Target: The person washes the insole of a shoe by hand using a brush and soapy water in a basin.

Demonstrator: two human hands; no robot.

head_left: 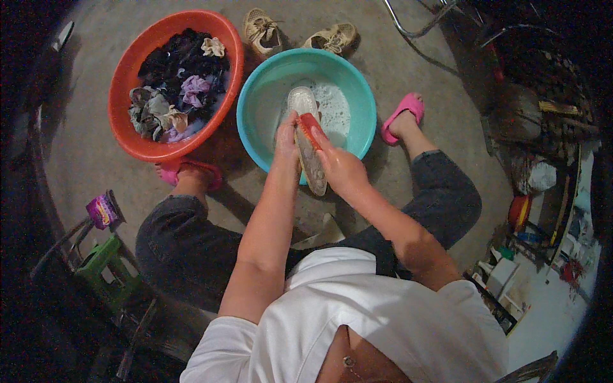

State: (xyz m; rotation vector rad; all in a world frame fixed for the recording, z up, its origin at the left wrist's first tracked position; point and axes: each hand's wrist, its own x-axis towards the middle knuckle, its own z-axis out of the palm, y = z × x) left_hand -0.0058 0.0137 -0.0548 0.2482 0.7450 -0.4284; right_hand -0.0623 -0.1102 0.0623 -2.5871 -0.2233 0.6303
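My left hand (pixel 287 136) grips a pale shoe (pixel 302 99) along its left side, with the sole turned up. The shoe lies over the near part of a turquoise plastic basin (pixel 367 105), its near end reaching past the rim. In my right hand (pixel 344 170) is a red scrubbing brush (pixel 309 125), its bristles against the sole's middle. Cloudy water (pixel 261 115) with white suds (pixel 335 107) fills the bottom of the basin. My fingers partly hide the shoe's sides and the brush's near end.
An orange basin (pixel 115 112) with dark and pale clothes (pixel 194 88) in water stands at the left. Two beige lace-up shoes (pixel 262 33) sit behind the turquoise basin. A purple packet (pixel 104 210) is above a green plastic stool (pixel 107 268). Metal chair legs (pixel 407 31) are at upper right.
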